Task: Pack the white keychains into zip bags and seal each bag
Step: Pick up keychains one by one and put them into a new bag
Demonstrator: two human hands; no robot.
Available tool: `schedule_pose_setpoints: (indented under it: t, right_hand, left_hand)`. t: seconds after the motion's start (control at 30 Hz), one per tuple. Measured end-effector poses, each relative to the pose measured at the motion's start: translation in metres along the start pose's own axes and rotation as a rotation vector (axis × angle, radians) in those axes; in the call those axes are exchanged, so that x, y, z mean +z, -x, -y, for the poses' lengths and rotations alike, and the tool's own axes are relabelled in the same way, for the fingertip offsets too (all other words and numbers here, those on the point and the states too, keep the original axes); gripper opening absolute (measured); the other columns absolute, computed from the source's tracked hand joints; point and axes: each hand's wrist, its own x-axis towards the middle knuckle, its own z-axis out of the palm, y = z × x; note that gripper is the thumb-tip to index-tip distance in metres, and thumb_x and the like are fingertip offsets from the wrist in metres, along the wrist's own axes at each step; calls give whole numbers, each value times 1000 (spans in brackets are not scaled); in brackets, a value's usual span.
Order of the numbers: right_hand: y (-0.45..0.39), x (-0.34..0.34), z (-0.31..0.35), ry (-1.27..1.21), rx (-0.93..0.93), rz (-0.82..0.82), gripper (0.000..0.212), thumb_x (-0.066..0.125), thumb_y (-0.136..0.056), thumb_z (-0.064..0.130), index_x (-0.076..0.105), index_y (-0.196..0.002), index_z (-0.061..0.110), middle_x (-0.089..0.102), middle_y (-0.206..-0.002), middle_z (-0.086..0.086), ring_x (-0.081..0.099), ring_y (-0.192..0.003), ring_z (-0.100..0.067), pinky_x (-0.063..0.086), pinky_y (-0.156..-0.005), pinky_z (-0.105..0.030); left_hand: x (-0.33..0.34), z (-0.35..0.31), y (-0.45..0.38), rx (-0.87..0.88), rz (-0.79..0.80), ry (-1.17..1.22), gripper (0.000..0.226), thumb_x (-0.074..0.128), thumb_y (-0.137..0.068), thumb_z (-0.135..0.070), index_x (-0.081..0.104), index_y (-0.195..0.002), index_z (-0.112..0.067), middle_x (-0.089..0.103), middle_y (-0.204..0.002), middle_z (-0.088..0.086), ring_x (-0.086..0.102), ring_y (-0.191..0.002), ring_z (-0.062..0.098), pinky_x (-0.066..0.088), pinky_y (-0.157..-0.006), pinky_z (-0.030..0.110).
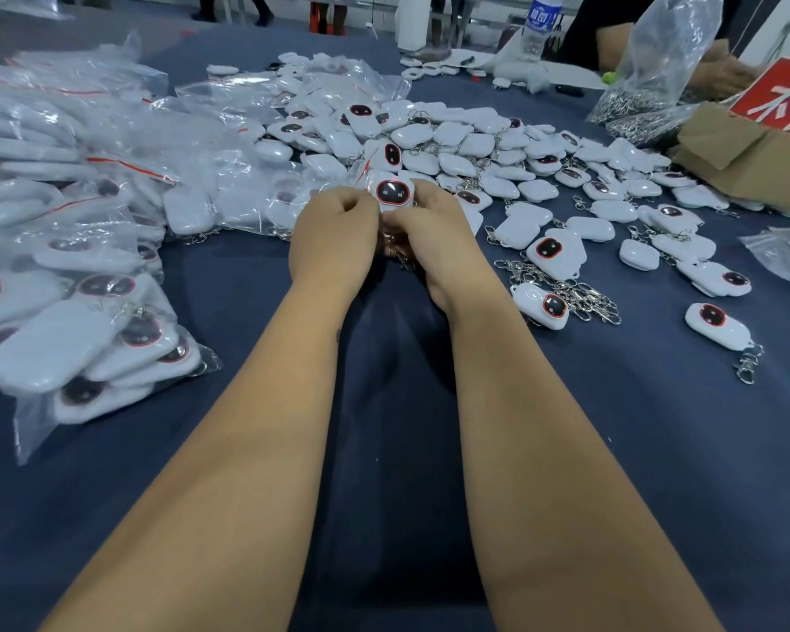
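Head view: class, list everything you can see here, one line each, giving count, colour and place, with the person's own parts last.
Held keychain: one, white with a dark red-rimmed face, between both hands at centre.
Loose keychains: too many to count, white with metal clips, heaped centre to right.
Bagged keychains: many, white in clear zip bags, piled at left.
Clip bag: one, clear, holding metal clips, far right.
Box: one, brown cardboard, right edge.
Sign: one, red with white characters, above the box.
Bottle: one, clear with blue label, far edge.
Table: one, dark blue cover.
Another person's arm: one, far right.
Left hand: one, pinching the held keychain.
Right hand: one, pinching it too.
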Motion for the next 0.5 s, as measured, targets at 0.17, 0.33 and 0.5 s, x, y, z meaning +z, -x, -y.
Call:
schedule_pose_setpoints:
  t: [0.17, 0.33, 0.5]
  right_hand:
    - [-1, -1, 3, -98, 66, -43, 26, 45, -90, -1, 64, -98, 15, 63, -89, -7, 62, -59, -11, 49, -51, -20]
    - [0, -2, 1, -79, 51, -57, 20, 50, -93, 8, 56, -78, 19, 59, -78, -2, 56, -50, -6, 47, -53, -21]
    - [1, -1, 0, -114, -2, -48, 20, 49, -93, 6, 61, -83, 19, 65, -70, 3, 59, -58, -8, 47, -52, -20]
  left_hand:
    - [-2, -2, 0, 17, 8, -64, 24, 50, -84, -22, 72, -93, -25, 69, -86, -6, 64, -87, 20, 54, -85, 40]
    - [-2, -4, 3, -5, 27, -12, 22, 52, -81, -24, 70, -92, -29, 69, -82, -8, 67, -87, 21, 54, -88, 45]
    - [-3, -5, 3, -19, 50, 25, 17, 52, -76, -26, 69, -78, -29, 64, -68, -15, 63, -76, 18, 55, -86, 46]
